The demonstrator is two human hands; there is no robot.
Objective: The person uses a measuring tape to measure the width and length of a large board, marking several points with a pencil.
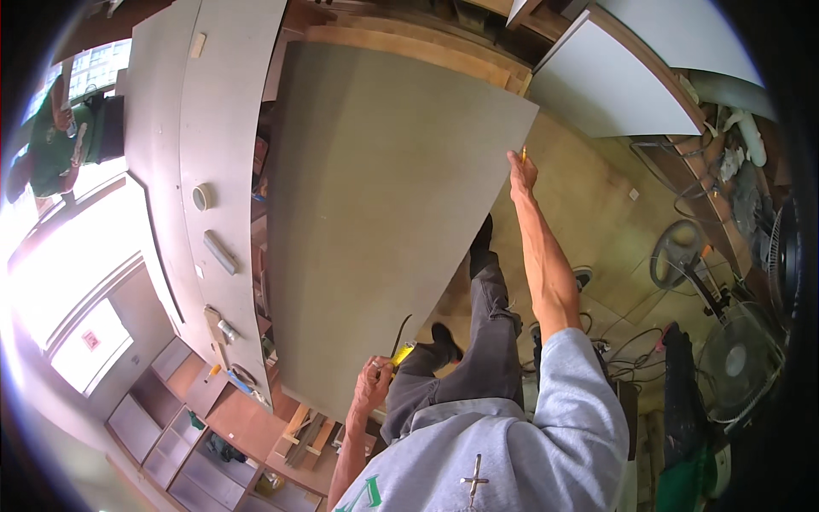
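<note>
A large grey-brown panel [384,188] lies flat in front of me, its right edge slanting toward my legs. My left hand [373,381] is closed around a yellow tape measure [403,352] by the panel's near right edge; a dark curved strip [399,334] sticks up beside it. With my right arm stretched out, my right hand [523,174] is at the panel's far right edge. Its fingers are closed on a thin yellow-orange stick [524,155], too small to name surely.
Left of the panel runs a long pale board [217,154] bearing a tape roll [201,197], a grey block [220,252] and tools. A person in green [64,145] is beyond it. Open shelving [183,444] stands lower left. On the right are a fan [735,358], cables and white panels [610,77].
</note>
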